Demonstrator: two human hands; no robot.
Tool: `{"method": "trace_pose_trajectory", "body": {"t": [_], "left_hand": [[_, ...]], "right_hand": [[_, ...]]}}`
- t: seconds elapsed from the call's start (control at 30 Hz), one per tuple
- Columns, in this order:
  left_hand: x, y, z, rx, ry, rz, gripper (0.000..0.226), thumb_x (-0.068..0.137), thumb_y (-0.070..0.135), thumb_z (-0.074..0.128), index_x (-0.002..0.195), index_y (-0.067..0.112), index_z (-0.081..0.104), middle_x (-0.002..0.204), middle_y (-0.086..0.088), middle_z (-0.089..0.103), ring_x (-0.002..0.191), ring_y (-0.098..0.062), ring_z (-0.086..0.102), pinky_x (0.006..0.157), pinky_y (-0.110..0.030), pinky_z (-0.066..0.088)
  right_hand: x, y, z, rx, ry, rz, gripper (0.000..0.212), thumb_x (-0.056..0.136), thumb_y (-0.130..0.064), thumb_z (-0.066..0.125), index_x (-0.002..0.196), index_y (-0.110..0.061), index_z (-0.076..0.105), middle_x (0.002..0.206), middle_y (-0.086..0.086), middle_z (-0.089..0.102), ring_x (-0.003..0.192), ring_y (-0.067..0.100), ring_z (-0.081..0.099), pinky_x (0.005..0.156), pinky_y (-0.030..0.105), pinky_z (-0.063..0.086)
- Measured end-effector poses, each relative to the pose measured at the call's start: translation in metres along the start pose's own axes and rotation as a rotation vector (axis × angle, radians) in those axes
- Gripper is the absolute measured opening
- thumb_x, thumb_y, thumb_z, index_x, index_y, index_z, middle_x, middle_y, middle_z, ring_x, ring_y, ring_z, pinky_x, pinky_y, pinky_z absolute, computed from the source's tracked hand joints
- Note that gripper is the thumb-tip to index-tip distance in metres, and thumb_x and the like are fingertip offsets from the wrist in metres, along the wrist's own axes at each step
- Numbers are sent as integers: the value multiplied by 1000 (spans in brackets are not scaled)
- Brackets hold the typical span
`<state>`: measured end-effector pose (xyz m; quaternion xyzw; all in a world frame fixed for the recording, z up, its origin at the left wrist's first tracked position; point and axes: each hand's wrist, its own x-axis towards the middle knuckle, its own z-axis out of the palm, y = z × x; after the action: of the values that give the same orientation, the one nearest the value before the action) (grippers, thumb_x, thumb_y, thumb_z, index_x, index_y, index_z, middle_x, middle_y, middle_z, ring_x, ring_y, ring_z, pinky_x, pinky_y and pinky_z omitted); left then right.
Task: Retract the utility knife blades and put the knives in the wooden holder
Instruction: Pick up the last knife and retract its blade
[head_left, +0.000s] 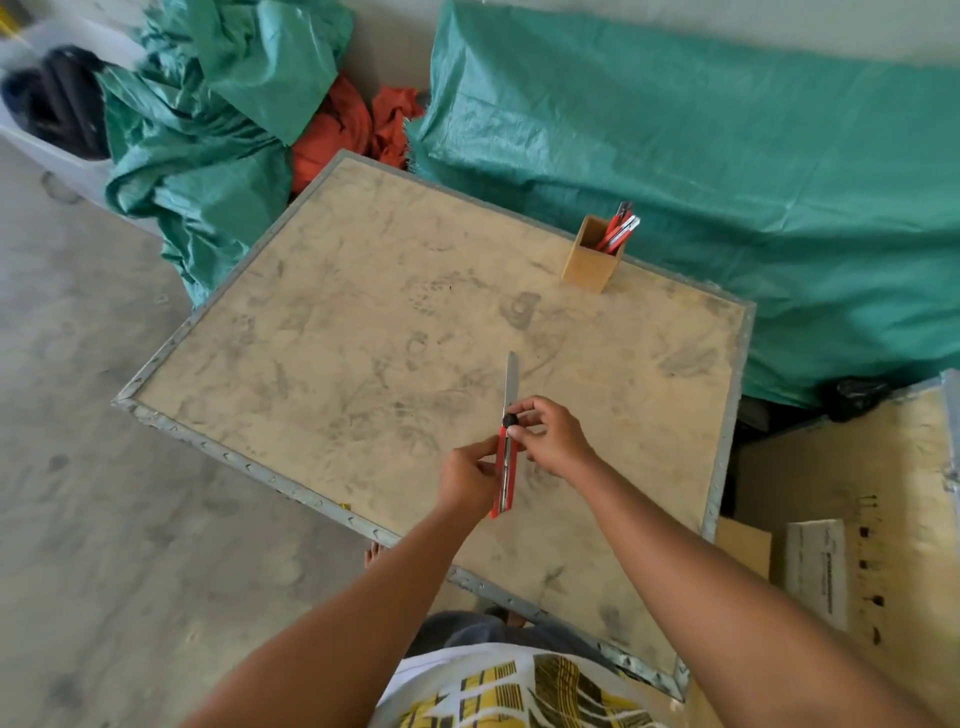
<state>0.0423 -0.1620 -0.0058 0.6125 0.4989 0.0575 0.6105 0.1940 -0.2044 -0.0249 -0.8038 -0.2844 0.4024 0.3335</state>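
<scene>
I hold a red utility knife (505, 480) above the near middle of the board, its long steel blade extended and pointing away from me. My left hand (467, 475) grips the red handle from the left side. My right hand (550, 439) pinches the black slider knob at the top of the handle. The wooden holder (592, 262) stands upright near the far right edge of the board, with several red knives (621, 228) sticking out of it.
The work surface is a stained plywood board with a metal rim (249, 467). Green tarpaulin (727, 182) lies bunched behind and to the right, with orange cloth (358, 130) between. A wooden crate (872, 493) sits at the right. Bare concrete floor is at the left.
</scene>
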Motion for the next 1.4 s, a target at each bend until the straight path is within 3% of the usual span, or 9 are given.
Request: {"method": "trace_pose_trajectory", "body": {"t": [0.1, 0.17, 0.27, 0.4, 0.47, 0.67, 0.93, 1.17, 1.4], "left_hand": [[-7, 17, -17, 10, -43, 75, 58, 85, -6, 47, 117, 38, 68, 89, -9, 79, 56, -9, 61, 48, -17, 47], [-8, 26, -28, 16, -76, 123, 55, 86, -3, 49, 125, 33, 66, 91, -2, 80, 64, -12, 66, 60, -19, 55], [-5, 43, -44, 10, -93, 219, 56, 84, -4, 53, 124, 32, 68, 95, 1, 79, 70, -10, 68, 84, -43, 61], [-4, 66, -59, -53, -109, 283, 50, 85, -11, 58, 115, 25, 74, 102, -11, 78, 79, -21, 68, 80, -55, 60], [-5, 75, -65, -99, -139, 264, 48, 85, -15, 58, 116, 17, 74, 103, -20, 76, 81, -26, 69, 77, -52, 62], [-1, 96, -79, -215, -180, 191, 38, 87, -16, 60, 116, 6, 70, 101, -1, 75, 71, -7, 76, 55, -22, 57], [9, 110, -92, -296, -240, 146, 37, 83, -15, 67, 117, 1, 68, 94, 2, 78, 78, -20, 78, 61, -30, 61], [15, 125, -95, -324, -337, 141, 43, 84, -13, 67, 123, 4, 65, 116, -7, 74, 87, -22, 78, 68, -33, 63], [25, 145, -96, -290, -347, 155, 41, 86, -13, 64, 122, 6, 68, 120, -8, 73, 91, -27, 77, 73, -39, 64]], "right_hand": [[-10, -21, -16, 42, 45, -59, 19, 91, -12, 72, 108, -22, 69, 100, -4, 71, 77, 15, 75, 53, 16, 51], [-16, -38, -27, 83, 84, -99, 19, 91, -12, 73, 109, -20, 69, 97, -8, 69, 73, 8, 73, 52, 15, 51], [-23, -61, -40, 140, 122, -178, 21, 91, -13, 73, 110, -21, 73, 99, -4, 72, 69, 10, 75, 53, 20, 52], [-33, -77, -51, 194, 167, -248, 22, 93, -12, 72, 113, -20, 76, 106, 1, 75, 75, 14, 78, 55, 27, 57], [-40, -82, -53, 203, 170, -264, 22, 92, -9, 73, 112, -15, 77, 107, 3, 77, 79, 14, 78, 57, 28, 61], [-54, -94, -44, 146, 144, -273, 25, 90, -7, 75, 113, -16, 78, 106, 3, 78, 80, 21, 77, 67, 36, 65], [-62, -108, -47, -48, 107, -341, 27, 84, -9, 80, 110, -17, 80, 115, -5, 68, 102, 12, 68, 78, 16, 54], [-61, -115, -56, 0, 172, -334, 29, 85, -9, 80, 113, -17, 79, 122, -2, 70, 109, 14, 68, 91, 34, 61], [-57, -126, -63, -139, 125, -358, 25, 82, -14, 84, 106, -20, 82, 138, -5, 58, 120, 12, 59, 87, 25, 58]]}}
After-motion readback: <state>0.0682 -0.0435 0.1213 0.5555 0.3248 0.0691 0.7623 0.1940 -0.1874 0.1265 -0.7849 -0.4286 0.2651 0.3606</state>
